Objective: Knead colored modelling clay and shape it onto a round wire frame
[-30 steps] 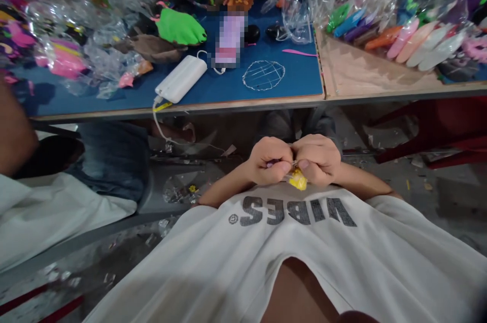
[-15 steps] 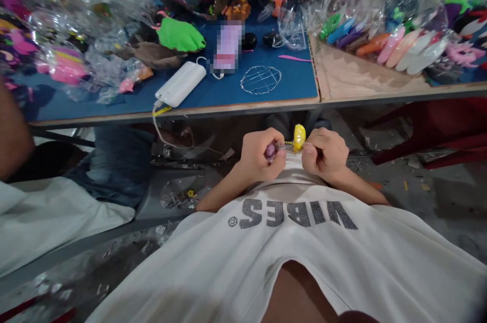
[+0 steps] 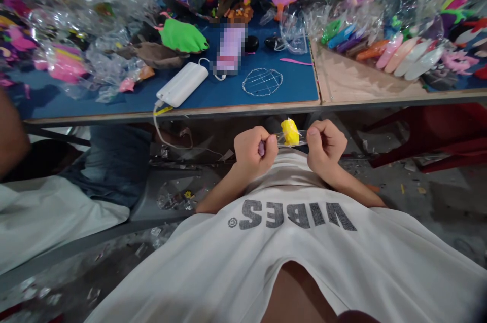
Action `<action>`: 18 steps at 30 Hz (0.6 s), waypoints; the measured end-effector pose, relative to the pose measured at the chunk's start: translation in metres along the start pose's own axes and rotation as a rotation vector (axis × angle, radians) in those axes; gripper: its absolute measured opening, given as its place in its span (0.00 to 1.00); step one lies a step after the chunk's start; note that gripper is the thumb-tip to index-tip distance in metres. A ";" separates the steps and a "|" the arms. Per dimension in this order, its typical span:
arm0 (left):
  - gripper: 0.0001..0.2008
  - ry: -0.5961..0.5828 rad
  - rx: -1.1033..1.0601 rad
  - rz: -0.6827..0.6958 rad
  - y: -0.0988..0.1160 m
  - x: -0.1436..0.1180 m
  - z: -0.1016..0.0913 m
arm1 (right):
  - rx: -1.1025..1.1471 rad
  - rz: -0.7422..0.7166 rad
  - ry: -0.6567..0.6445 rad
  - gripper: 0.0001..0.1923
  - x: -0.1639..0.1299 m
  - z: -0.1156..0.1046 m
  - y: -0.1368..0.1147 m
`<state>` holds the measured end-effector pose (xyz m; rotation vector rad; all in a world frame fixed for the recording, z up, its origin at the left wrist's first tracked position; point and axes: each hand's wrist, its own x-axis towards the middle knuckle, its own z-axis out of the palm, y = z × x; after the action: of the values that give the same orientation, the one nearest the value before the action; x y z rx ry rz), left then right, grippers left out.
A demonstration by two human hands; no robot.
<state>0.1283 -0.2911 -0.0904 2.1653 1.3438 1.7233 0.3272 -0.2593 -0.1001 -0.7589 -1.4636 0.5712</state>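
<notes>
Down near the lap, the left hand (image 3: 254, 149) and the right hand (image 3: 326, 144) are both closed into fists, each pinching one end of a clear plastic wrapper (image 3: 291, 138); the yellow piece (image 3: 289, 131) sits midway between them, inside the wrapper, just below the table edge (image 3: 228, 108); something purple (image 3: 261, 148) shows in the left fist; on the blue tabletop beyond lie a white power bank (image 3: 182, 84) and a wire ring (image 3: 263, 81), well apart from both hands.
</notes>
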 end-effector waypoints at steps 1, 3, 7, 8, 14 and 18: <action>0.16 0.060 -0.017 -0.022 -0.001 -0.003 0.002 | 0.041 0.031 0.080 0.17 -0.002 0.004 0.001; 0.16 0.138 -0.065 -0.059 -0.001 -0.007 0.007 | 0.124 0.072 0.155 0.18 -0.005 0.010 0.001; 0.12 0.128 -0.145 -0.037 0.000 -0.005 0.010 | 0.135 0.023 0.044 0.17 -0.002 0.009 -0.005; 0.10 0.096 -0.156 -0.026 0.001 -0.003 0.009 | 0.097 0.013 -0.015 0.17 0.000 0.005 -0.007; 0.08 -0.107 -0.175 -0.068 0.007 0.004 -0.001 | -0.117 0.205 -0.352 0.20 0.017 -0.011 -0.015; 0.09 -0.087 -0.202 -0.145 0.006 0.000 0.000 | -0.058 0.307 -0.367 0.23 0.021 -0.011 -0.006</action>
<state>0.1318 -0.2951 -0.0870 1.9596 1.2142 1.6149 0.3383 -0.2486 -0.0810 -0.9695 -1.7162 0.9432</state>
